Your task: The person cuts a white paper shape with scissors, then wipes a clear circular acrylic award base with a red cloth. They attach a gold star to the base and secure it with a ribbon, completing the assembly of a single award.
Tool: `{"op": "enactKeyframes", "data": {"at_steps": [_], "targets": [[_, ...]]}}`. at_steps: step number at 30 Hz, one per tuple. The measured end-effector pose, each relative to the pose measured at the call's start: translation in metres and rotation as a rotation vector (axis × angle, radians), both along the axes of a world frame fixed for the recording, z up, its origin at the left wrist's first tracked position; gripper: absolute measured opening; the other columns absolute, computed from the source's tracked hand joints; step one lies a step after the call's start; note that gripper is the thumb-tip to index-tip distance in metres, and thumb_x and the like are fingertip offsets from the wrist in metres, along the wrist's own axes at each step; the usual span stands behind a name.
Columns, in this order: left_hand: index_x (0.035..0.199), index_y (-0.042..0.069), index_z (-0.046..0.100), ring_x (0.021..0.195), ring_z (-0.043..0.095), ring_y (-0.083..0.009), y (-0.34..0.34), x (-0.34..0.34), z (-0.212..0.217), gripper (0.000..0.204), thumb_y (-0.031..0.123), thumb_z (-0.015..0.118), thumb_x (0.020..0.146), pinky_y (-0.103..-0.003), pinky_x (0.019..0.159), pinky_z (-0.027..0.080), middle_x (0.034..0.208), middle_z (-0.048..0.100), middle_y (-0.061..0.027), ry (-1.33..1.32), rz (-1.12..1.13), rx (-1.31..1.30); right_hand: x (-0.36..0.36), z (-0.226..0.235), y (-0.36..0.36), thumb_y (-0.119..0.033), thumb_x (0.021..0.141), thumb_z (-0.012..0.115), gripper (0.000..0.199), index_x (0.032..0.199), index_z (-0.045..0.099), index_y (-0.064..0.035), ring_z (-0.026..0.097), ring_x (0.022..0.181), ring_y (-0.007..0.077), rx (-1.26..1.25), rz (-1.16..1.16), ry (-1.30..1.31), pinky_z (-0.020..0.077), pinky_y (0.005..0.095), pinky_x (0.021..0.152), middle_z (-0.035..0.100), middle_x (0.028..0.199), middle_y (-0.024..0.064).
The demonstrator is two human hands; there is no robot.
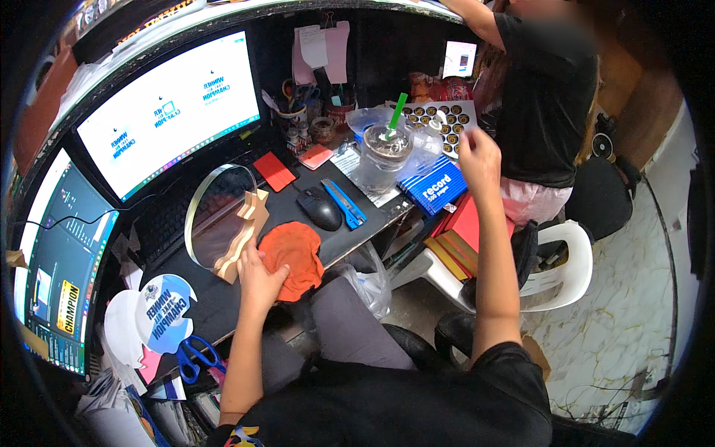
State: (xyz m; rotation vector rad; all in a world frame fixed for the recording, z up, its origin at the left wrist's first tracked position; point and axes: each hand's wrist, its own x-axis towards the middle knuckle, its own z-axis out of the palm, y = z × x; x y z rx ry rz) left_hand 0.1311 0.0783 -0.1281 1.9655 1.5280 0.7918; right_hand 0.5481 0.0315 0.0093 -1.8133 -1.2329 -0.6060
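My left hand is closed at the near edge of the desk, its thumb over a crumpled orange cloth. Its fingertips lie against the wavy gold edge of a round, clear trophy plaque, which leans over the keyboard. My right hand is raised to the right of a white pump bottle, apart from it. Its fingers are curled in, and anything inside them is hidden. A lidded plastic cup with a green straw stands left of the bottle, in a clear bag.
A black mouse and blue cutter lie beyond the cloth. Printed cutouts and blue scissors are at lower left. A blue record book sits below the bottle. Another person stands behind a white chair.
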Motion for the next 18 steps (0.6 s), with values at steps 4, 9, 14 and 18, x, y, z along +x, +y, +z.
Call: {"op": "enactKeyframes", "data": {"at_steps": [4, 9, 14, 18], "targets": [[0.123, -0.004, 0.054, 0.081, 0.061, -0.0194, 0.015, -0.003, 0.004, 0.065, 0.012, 0.078, 0.065, -0.032, 0.074, 0.050, 0.089, 0.063, -0.0087, -0.055, -0.102, -0.306, 0.040, 0.034, 0.077, -0.033, 0.085, 0.065, 0.034, 0.105, 0.069, -0.0047, 0.062, 0.104, 0.0363, -0.232, 0.014, -0.073, 0.0486, 0.0423, 0.089, 0.066, 0.109, 0.0213], [0.115, 0.003, 0.055, 0.091, 0.064, -0.0189, -0.002, -0.005, 0.011, 0.041, -0.008, 0.062, 0.076, -0.033, 0.084, 0.052, 0.104, 0.064, -0.0069, -0.983, -0.112, -0.501, 0.066, 0.042, 0.118, -0.030, 0.081, 0.070, 0.027, 0.086, 0.070, -0.0033, 0.057, 0.047, 0.0146, -0.718, 0.069, 0.221, 0.0460, 0.0319, 0.041, 0.063, 0.064, 0.0063], [0.136, -0.001, 0.043, 0.129, 0.048, -0.0288, -0.040, 0.049, 0.026, 0.059, -0.012, 0.055, 0.079, -0.044, 0.108, 0.038, 0.138, 0.050, -0.0141, -1.580, -0.491, -0.839, 0.069, 0.044, 0.103, -0.025, 0.079, 0.071, 0.025, 0.080, 0.068, -0.0003, 0.057, 0.046, 0.0133, -0.720, 0.038, 0.311, 0.0448, 0.0311, 0.039, 0.062, 0.062, 0.0059], [0.139, 0.000, 0.043, 0.130, 0.047, -0.0302, -0.049, 0.124, 0.034, 0.058, -0.003, 0.053, 0.082, -0.047, 0.112, 0.033, 0.140, 0.049, -0.0142, -1.543, -0.409, -1.225, 0.059, 0.048, 0.088, -0.031, 0.079, 0.071, 0.032, 0.086, 0.071, -0.0001, 0.062, 0.055, 0.0171, -0.849, 0.103, 0.350, 0.0524, 0.0333, 0.046, 0.066, 0.072, 0.0095]]}}
